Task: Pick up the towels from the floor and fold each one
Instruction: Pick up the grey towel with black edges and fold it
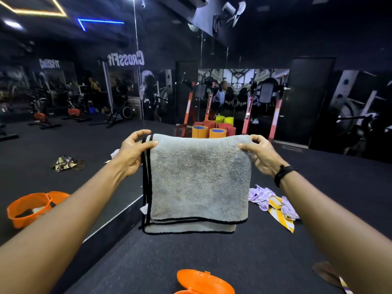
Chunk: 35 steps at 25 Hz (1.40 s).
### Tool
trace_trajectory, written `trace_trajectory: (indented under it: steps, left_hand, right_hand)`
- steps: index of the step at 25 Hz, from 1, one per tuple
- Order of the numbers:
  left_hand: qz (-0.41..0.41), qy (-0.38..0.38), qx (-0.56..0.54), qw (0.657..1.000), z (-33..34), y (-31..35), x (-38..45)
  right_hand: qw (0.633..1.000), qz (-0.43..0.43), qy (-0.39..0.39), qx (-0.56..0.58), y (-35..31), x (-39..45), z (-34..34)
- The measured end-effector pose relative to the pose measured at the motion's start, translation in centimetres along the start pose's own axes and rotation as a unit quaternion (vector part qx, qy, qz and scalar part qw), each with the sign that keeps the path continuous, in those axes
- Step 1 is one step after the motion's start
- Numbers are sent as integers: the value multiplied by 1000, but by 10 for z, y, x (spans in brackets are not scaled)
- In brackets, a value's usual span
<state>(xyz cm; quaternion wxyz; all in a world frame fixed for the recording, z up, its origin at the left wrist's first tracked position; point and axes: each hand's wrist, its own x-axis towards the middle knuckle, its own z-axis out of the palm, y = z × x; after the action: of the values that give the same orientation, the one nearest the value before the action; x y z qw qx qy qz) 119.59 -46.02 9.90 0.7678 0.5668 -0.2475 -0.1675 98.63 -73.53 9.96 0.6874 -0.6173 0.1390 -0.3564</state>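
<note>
Now both hands, left hand point(132, 152), right hand point(262, 154), pinching grey towel point(199, 179)

Bare dark floor point(191, 257) below the hanging grey towel point(199, 179), open to reach. Obstacles: orange lid point(203, 282) near bottom edge, striped cloths point(273, 201) on the right, mirror wall point(63, 145) w/ its edge close on the left. Foam rollers point(209, 132) stand behind the towel, well apart.

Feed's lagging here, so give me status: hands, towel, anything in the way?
Left hand and right hand each pinch a top corner. Grey towel hangs part-folded. Purple and yellow cloths on the floor; nothing blocking.
</note>
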Motion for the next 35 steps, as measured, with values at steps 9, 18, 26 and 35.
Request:
trace_trajectory:
  steps: [9, 18, 26, 35]
  left_hand:
    - [44, -13, 250, 967, -19, 4, -1]
    - [59, -93, 464, 879, -18, 11, 1]
    - [8, -144, 272, 951, 7, 51, 20]
    - [-84, -95, 153, 980, -4, 9, 3]
  right_hand:
    - [971, -59, -42, -226, 0, 2, -12]
    - [904, -43, -113, -409, 3, 10, -22]
    - [963, 49, -146, -222, -60, 18, 8]
    - [987, 83, -87, -108, -13, 6, 1]
